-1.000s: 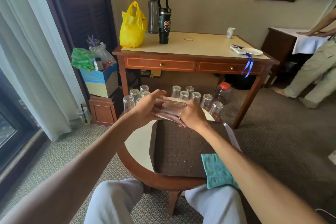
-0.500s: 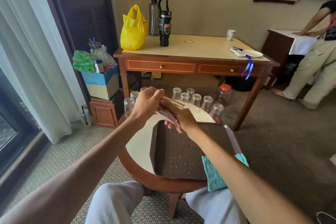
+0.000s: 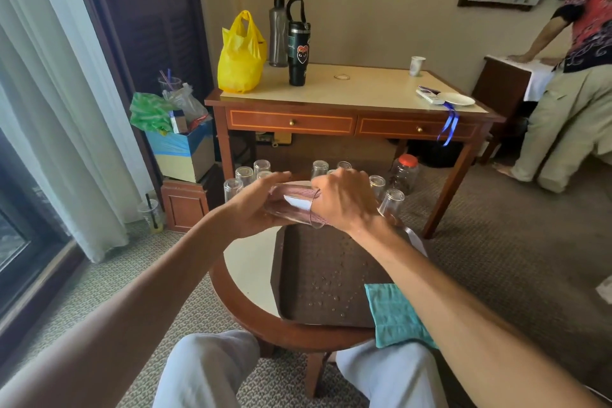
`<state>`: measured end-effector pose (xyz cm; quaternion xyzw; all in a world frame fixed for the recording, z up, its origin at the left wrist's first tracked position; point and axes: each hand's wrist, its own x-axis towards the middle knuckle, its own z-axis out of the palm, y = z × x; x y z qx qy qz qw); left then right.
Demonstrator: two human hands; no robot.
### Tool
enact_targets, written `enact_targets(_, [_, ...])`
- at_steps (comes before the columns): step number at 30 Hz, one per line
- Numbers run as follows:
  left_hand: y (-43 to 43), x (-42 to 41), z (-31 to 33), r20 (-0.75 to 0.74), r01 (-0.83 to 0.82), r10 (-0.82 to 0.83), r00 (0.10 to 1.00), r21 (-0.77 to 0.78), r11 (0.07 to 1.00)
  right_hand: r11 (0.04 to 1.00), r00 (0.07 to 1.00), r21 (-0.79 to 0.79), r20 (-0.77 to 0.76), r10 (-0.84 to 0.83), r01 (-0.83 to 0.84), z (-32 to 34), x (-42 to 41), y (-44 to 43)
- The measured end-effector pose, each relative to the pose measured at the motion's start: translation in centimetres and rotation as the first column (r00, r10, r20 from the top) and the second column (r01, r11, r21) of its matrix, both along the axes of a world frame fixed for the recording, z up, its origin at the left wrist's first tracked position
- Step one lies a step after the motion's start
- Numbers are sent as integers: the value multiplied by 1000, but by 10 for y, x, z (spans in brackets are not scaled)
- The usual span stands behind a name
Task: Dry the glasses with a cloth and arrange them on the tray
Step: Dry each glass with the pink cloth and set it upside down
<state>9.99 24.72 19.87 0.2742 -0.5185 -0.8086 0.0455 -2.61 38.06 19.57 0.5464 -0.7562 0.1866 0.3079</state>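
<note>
Centre frame, the left hand (image 3: 255, 207) clasps the likely slippery, breakable glass (image 3: 298, 214) round its wall; the right hand (image 3: 344, 200) grips the cloth (image 3: 293, 196) inside.

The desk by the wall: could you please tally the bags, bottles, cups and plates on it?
Bags: 1, the yellow bag.
Bottles: 2, the grey bottle and the black tumbler.
Cups: 1, the paper cup.
Plates: 1, the white plate.
Total: 5.
</note>
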Motion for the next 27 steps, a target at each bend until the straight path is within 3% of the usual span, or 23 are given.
enact_targets(1, [3,-1,0,33,-11,12,999,-47,999,1000,1000,-5,-4,11,-11,-5,-3,-1])
enact_targets(3, [8,-5,-1,38,-111,117,992,-145,983,999,991,-32,130,20,-16,-11,-1,-1])
enact_targets(5, [6,-7,-1,-49,-216,211,976,-253,943,999,891,1,453,-33,36,-15,6,-2])
enact_targets(6, [3,-7,-1,-101,-230,208,973,-346,910,997,746,64,661,-81,51,-17,11,-5])
enact_targets(8, [0,-8,0,-174,-242,174,969,-537,808,989,289,148,947,-140,-8,-22,20,-10])
enact_targets(9, [-1,-9,1,-196,-261,178,964,-598,758,985,75,162,985,-157,-55,-25,22,-11])
enact_targets(11, [-1,-10,1,-231,-302,198,953,-645,702,979,-254,130,953,-167,-156,-26,22,-8])
enact_targets(12, [0,-10,-1,-253,-319,199,947,-646,694,977,-362,80,920,-148,-196,-24,23,-6])
enact_targets(13, [0,-9,-3,-273,-331,198,941,-636,697,976,-408,32,905,-119,-214,-21,23,-5])
enact_targets(14, [-1,-9,-6,-289,-338,195,937,-612,715,977,-388,-2,918,-82,-213,-19,23,-5])
enact_targets(16, [-4,-9,-8,-294,-311,180,939,-496,811,990,-188,-20,982,-7,-140,-16,21,-8])
enact_targets(17, [-5,-8,-8,-277,-271,163,947,-419,866,996,-8,-21,1000,20,-86,-14,20,-10])
enact_targets(18, [-6,-8,-7,-235,-216,138,962,-351,911,999,249,-19,968,25,-28,-12,19,-11])
enact_targets(19, [-7,-7,-8,-176,-153,105,979,-287,946,999,562,-21,827,3,25,-10,17,-12])
enact_targets(20, [-9,-6,-11,-114,-87,62,992,-227,970,998,814,-39,580,-18,50,-8,14,-11])
enact_targets(21, [-11,-5,-14,-59,-29,19,998,-171,985,997,943,-57,331,-33,55,-5,11,-9])
enact_targets(22, [-12,-3,-18,-12,9,-11,1000,-130,991,997,988,-61,149,-35,45,-1,10,-8])
enact_targets(23, [-12,-3,-21,18,28,-27,999,-107,994,998,997,-42,70,-36,39,0,8,-8])
enact_targets(25, [-10,-3,-25,28,18,-15,999,-101,995,999,998,-20,46,-33,34,-4,5,-8])
enact_targets(27, [-8,-5,-24,-15,-32,30,999,-133,991,999,992,-20,124,-32,34,-11,6,-6])
